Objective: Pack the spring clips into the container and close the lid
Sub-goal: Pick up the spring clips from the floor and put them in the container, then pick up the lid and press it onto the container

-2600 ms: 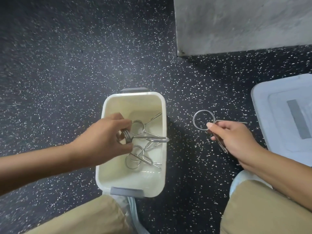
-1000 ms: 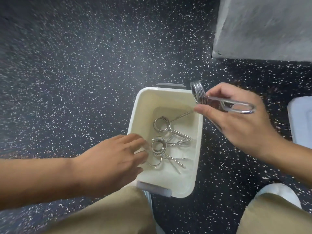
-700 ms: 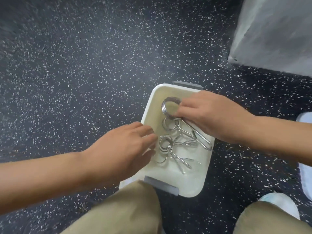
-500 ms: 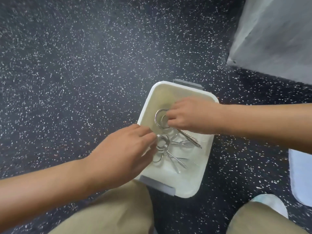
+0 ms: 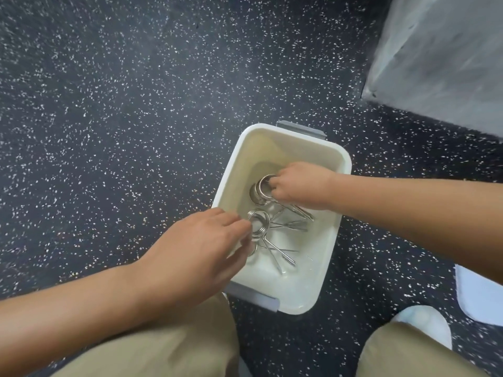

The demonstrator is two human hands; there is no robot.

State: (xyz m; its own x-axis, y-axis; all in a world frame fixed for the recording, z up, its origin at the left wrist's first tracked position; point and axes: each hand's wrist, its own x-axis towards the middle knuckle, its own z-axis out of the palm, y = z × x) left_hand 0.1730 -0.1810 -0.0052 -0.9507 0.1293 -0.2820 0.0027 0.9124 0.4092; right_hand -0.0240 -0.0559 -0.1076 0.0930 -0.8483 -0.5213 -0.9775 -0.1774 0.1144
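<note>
A cream plastic container (image 5: 330, 248) with grey latches sits open on the dark speckled floor. Several metal spring clips (image 5: 283, 227) lie inside it. My right hand (image 5: 299, 186) reaches deep into the container, fingers closed on the coil of one spring clip (image 5: 262, 190) that rests near the bottom. My left hand (image 5: 198, 246) hovers over the container's left rim, fingertips touching the coil of another clip (image 5: 258, 223); it grips nothing that I can see. The pale lid (image 5: 479, 295) lies on the floor at the right edge, only partly in view.
A grey concrete block (image 5: 441, 55) stands at the upper right. My knees in tan trousers (image 5: 163, 349) fill the bottom of the view, with a white shoe tip (image 5: 424, 322) at the lower right. Dark speckled floor (image 5: 122, 118) stretches to the left and beyond the container.
My right hand carried a clip from the floor over the container and lowered it to the bottom. My left hand let go of its clip and now rests at the rim.
</note>
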